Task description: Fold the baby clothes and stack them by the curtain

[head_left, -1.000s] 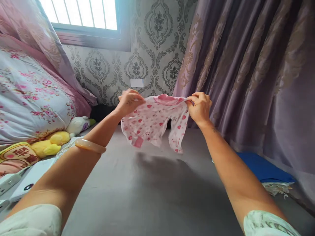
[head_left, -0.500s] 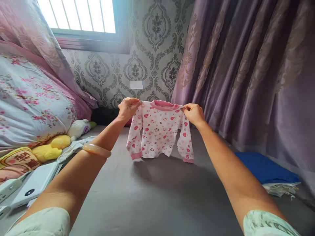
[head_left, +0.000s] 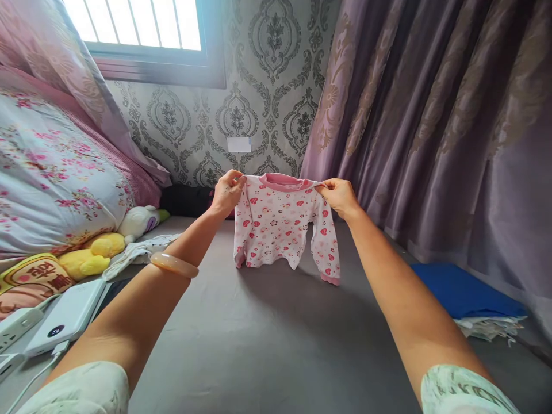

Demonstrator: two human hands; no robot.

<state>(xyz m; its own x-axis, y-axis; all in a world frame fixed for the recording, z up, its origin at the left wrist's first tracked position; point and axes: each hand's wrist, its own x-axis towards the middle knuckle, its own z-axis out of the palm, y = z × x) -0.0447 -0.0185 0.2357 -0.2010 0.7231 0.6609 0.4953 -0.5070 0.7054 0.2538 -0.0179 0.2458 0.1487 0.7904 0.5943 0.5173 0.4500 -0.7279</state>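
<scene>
A small long-sleeved shirt (head_left: 280, 221), white with red hearts and a pink collar, hangs upright between my hands, just above a grey sheet (head_left: 276, 339). My left hand (head_left: 228, 192) pinches its left shoulder seam, and my right hand (head_left: 339, 196) pinches the right shoulder. Both hands are closed on the cloth. The sleeve on the right hangs apart from the body with its pink cuff low; the one on the left hangs close against the body, partly folded in.
Folded blue cloth (head_left: 466, 290) lies at the right by the purple curtain (head_left: 422, 144). Along the left are a white power bank (head_left: 64, 316), a power strip (head_left: 19, 328), a yellow plush toy (head_left: 92, 256) and a floral bundle (head_left: 64, 178). Patterned wallpaper (head_left: 267, 103) stands behind.
The left sleeve has swung inward against the shirt's body, and its cuff is higher and turned. My left hand has shifted slightly right. The view has tilted a little downward.
</scene>
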